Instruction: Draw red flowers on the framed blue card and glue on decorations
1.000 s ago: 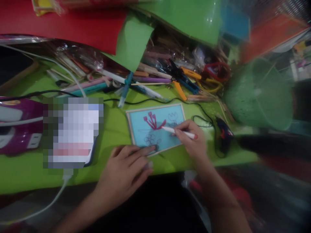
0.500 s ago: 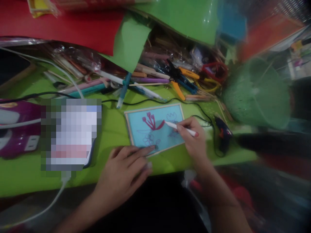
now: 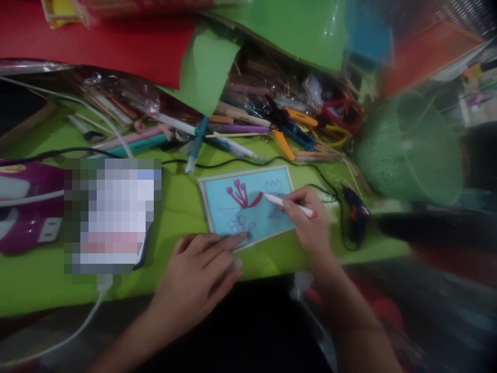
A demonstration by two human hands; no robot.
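A small light-blue card [image 3: 248, 206] with a pale wooden border lies on the green table [image 3: 182, 207]. Red and blue flower drawings cover it. My right hand [image 3: 308, 220] pinches a white marker [image 3: 289, 205] with a red end, its tip touching the red drawing near the card's middle. My left hand [image 3: 202, 272] lies flat on the table at the card's near left corner, fingers stretched out, fingertips pressing the card's edge.
A pixelated phone [image 3: 111, 215] with a white cable lies left of the card. A purple device [image 3: 27, 204] sits at far left. Pens, sticks, pliers [image 3: 289, 132] and scissors clutter the back. A green basket [image 3: 407, 147] and a black glue gun [image 3: 355, 215] stand right.
My right hand has moved the marker tip up and slightly right along the red stroke. My left hand has stayed on the card's corner.
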